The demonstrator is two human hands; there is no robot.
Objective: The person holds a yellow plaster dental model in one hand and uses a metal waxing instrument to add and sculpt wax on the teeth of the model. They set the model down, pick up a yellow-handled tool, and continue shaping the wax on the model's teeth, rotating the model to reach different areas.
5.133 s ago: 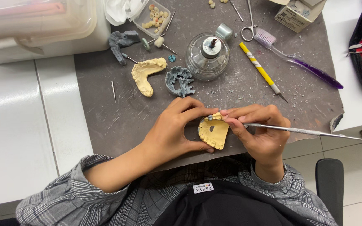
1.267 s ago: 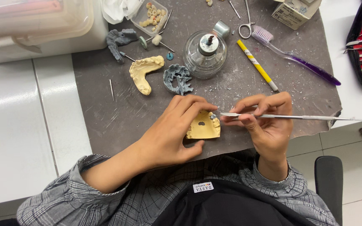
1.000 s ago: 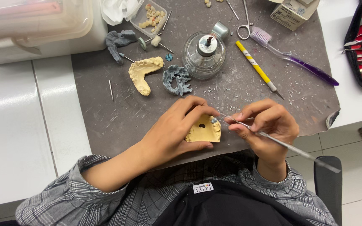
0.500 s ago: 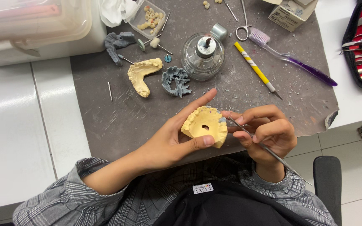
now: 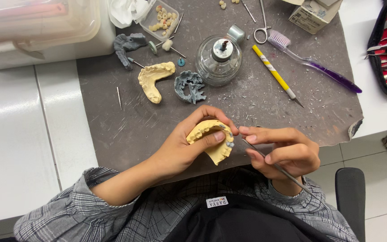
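Left hand (image 5: 182, 148) gripping half-hidden yellow dental cast (image 5: 211, 141), right hand (image 5: 283, 152) pinching thin metal probe (image 5: 276, 168).

Small printed cardboard box (image 5: 312, 14) top right, white garment label (image 5: 217, 202)

White table (image 5: 14, 148), grey mat (image 5: 247, 103), tiled floor (image 5: 381, 197).

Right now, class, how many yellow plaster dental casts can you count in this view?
2. One yellow cast is held in the left hand above the mat's near edge. The other yellow cast lies on the grey mat, left of the glass burner.
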